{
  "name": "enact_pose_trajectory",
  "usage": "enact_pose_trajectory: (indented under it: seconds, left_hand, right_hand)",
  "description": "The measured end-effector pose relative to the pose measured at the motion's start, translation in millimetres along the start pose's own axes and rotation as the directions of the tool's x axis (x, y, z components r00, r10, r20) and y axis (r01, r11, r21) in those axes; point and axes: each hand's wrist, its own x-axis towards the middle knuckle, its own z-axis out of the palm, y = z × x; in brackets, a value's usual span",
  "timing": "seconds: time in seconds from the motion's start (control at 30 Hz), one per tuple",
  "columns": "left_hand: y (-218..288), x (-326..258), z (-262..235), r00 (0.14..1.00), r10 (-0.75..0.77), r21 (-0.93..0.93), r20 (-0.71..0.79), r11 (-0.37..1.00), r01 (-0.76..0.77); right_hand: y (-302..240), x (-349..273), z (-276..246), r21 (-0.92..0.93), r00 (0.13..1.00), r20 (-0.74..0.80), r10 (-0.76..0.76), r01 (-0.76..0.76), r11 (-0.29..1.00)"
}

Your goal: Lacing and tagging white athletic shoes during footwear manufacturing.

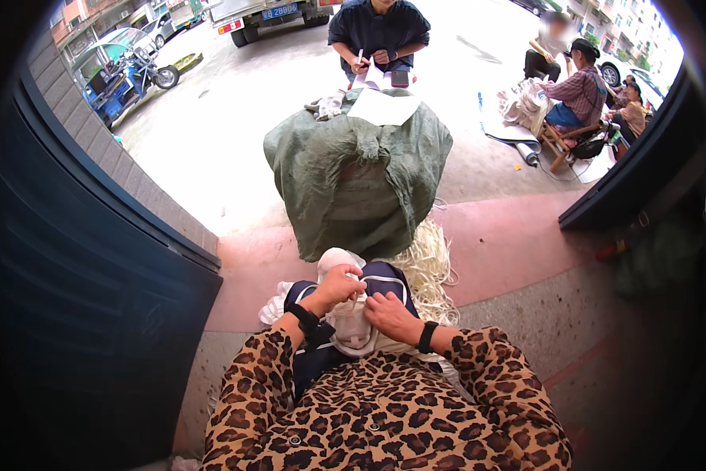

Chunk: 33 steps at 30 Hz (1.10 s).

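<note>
A white and pale pink fabric piece [351, 328] lies across my lap, rounded at its near end; its exact kind I cannot make out. My left hand [339, 287] pinches its upper part between thumb and fingers. Close beside it on the right, my right hand [394, 315] has its fingers bent together on the edge of the same piece. Just beyond my left hand, a rounded white piece [339, 259] rests near my knees. More white fabric [274, 304] bunches by my left thigh.
A large green sack [353, 188] stands ahead, with white papers [384, 107] and a glove [326, 105] on top. Behind it a person [378, 39] holds a pen. White cords [431, 271] heap on the floor. Dark doors [94, 275] flank me; seated people [579, 94] are at far right.
</note>
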Motion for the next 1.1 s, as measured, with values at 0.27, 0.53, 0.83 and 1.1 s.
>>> enact_pose_trajectory:
  seconds: [0.27,0.53,0.83,1.1]
  left_hand:
    - [-6,1,-1,1.000,-0.014,0.051,-0.021,0.999,0.015]
    - [-1,5,-2,0.998,-0.055,0.021,0.041,0.998,0.054]
    - [-67,43,10,0.869,0.424,0.528,0.256,0.692,-0.493]
    - [-21,-29,-24,0.929,0.267,0.887,0.257,0.317,-0.337]
  right_hand:
    - [-17,12,-6,-0.216,0.984,0.177,0.011,0.028,0.976]
    - [1,6,-8,0.220,0.953,-0.291,-0.089,0.157,0.963]
    - [-23,31,-159,0.873,0.741,-0.473,0.477,0.321,0.367]
    - [20,17,-191,0.784,0.473,-0.621,0.626,0.347,0.515]
